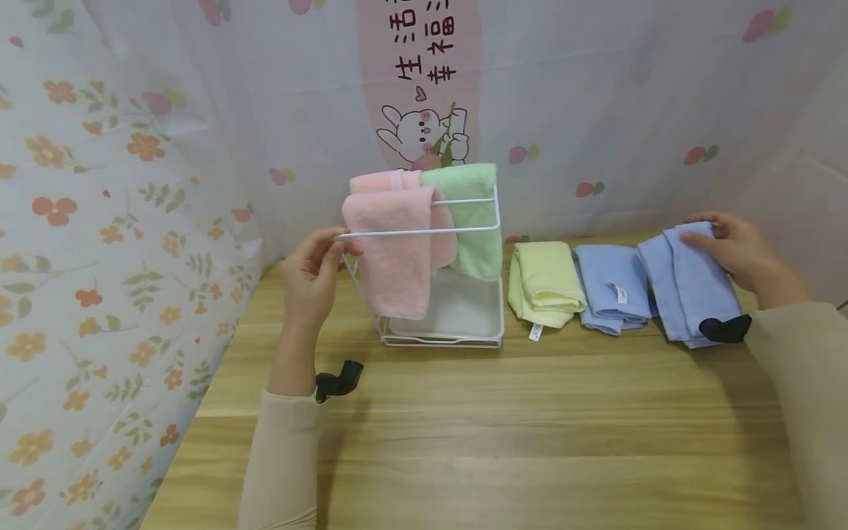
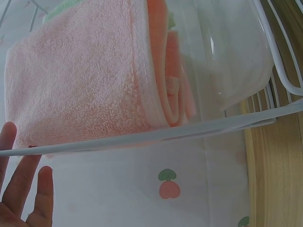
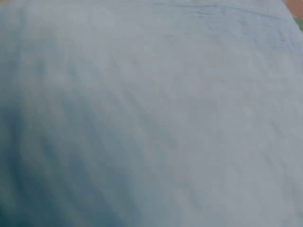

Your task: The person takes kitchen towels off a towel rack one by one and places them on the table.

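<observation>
The outer blue cloth point(image 1: 702, 280) is found at the far right of the row, folded into a soft, layered oblong and tilted at a slant. Its upper end is pinched by the right hand point(image 1: 742, 250), with the thumb laid on the near face; the other fingers are partly hidden by the fabric. Whether its lower edge is touching the tabletop point(image 1: 517, 434) cannot be told. The right wrist view is filled by blurred pale-blue fabric, and no hand can be made out there.

Just beside it, a tagged blue cloth point(image 1: 609, 283) is laid folded, followed by a yellow cloth point(image 1: 546, 276), also folded, whose white label is too small to be read.

The rack point(image 1: 464, 230), of thin white wire, is gripped at its upper near-left corner by the left hand point(image 1: 313, 272). Over its rails are draped fluffy pink terry point(image 1: 397, 276) and a smooth-looking green cloth point(image 1: 480, 254), partly covered by the pink. Below, a shallow translucent tray point(image 1: 464, 313) is partly hidden. The wood-grained tabletop is cut off by the lower frame edge.
</observation>
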Tool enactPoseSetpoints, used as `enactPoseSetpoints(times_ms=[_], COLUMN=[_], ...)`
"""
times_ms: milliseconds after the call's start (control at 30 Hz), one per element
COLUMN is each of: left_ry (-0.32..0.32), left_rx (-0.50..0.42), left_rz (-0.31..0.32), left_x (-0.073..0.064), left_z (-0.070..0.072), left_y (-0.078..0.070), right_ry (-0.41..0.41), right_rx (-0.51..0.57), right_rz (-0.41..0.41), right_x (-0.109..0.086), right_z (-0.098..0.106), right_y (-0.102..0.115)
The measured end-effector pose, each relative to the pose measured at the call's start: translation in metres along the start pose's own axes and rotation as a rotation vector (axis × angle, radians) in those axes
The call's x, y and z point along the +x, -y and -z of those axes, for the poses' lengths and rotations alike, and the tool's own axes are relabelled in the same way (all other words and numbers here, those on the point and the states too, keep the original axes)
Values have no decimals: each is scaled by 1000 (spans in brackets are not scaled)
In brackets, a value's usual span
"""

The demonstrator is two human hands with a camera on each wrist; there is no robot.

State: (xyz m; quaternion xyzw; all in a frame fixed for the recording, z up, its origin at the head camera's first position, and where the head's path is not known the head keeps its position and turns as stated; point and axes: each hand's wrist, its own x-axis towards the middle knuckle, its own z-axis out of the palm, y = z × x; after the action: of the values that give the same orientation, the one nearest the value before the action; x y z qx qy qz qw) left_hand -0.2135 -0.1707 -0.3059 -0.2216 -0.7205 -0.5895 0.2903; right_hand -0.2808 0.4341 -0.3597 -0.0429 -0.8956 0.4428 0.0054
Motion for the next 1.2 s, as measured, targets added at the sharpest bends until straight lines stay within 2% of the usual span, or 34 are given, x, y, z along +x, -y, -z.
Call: enactPoseSetpoints(times_ms=[167,267,533,767,933,1200], left_ry=[1,-2,0,-8,-4,-13], left_rx=[-5,-6,-20,-6,-2,-3], left_rz=[-25,-44,-33,-14,-19,9], left_x=[0,3,3,1,2,1], left_z=[-1,-1,2,1,0,-1], left_y=[-1,-2,-3,0,0,-1], right_ry=[-49,-51,56,188,269,279], right_rx=[-16,-57,-70,-230,-238,-292], right_rz=[-50,-80,-86,4,-12,11], right_x=[3,3,-2,-7,-14,-16], right_z=[-1,-2,-5,-3,1,-7], right_y=[-8,-12,-21,-33,-38,-44])
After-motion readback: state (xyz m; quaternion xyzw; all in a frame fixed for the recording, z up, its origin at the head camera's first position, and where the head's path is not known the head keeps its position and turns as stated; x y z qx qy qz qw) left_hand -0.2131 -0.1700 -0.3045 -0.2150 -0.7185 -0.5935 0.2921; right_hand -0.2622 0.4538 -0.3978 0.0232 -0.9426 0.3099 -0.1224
